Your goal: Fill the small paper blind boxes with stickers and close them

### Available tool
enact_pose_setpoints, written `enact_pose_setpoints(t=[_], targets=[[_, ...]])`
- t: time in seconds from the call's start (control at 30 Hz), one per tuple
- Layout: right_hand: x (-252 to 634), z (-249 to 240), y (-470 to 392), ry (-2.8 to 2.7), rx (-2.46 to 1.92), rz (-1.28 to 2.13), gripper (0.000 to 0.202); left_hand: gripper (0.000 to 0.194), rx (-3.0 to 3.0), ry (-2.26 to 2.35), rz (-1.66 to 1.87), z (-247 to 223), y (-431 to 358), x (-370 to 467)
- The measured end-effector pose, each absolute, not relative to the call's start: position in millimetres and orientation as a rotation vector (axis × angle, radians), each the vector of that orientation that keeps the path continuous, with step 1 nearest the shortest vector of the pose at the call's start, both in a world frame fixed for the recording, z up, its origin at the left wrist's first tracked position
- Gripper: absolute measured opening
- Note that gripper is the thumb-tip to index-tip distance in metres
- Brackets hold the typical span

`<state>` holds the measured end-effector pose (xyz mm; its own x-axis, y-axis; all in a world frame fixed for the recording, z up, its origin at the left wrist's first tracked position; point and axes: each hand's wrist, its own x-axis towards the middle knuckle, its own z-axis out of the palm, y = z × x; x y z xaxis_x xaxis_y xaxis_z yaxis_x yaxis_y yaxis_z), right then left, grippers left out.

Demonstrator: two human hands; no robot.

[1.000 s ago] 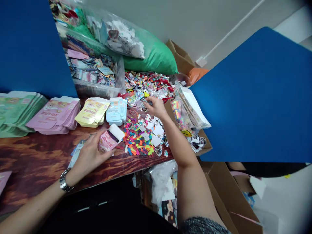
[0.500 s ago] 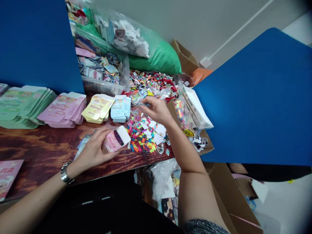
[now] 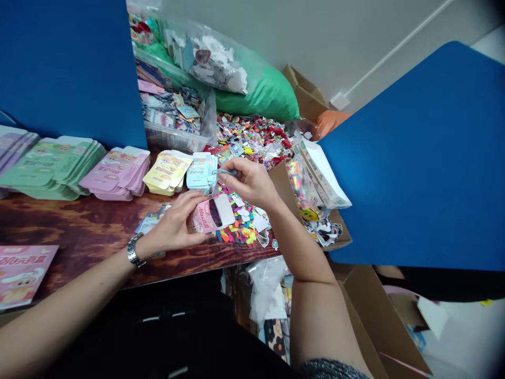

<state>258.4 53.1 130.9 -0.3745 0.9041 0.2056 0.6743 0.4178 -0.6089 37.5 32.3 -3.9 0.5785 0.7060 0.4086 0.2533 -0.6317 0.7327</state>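
The open box (image 3: pixel 205 216) is being held above the table (image 3: pixel 98 223) in the left hand (image 3: pixel 173 223), fingers curled. Apparently, a band (image 3: pixel 221 171) is being pinched in the right hand (image 3: pixel 254 183), fingers nearly closed. Spillage is being risked by the box's tilt.

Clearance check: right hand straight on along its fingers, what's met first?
Probably the light-blue stack, just past the fingertips of the right hand. Depth is unclear from this view, so it may pass above.
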Motion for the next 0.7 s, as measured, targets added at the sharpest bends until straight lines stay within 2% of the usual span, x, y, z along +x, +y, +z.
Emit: enact_pose_setpoints(t=[0.33,0.47,0.6,0.7], targets=[[267.1,88.1,47.8,-2.240,-1.290,0.675,0.016,0.076,2.230,0.675,1.000,15.4,12.0,22.5],[272.5,77.5,41.6,-2.240,-1.262,0.758,0.016,0.079,1.935,0.742,0.999,18.7,14.6,8.1],[268.9,62.9,32.0,-2.029,-1.347,0.864,0.023,0.081,1.643,0.544,0.847,20.2,13.5,-13.7],[251.6,47.4,22.9,-1.945,-1.308,1.030,0.027,0.094,1.675,0.587,0.803,16.4,9.6,-26.5]])
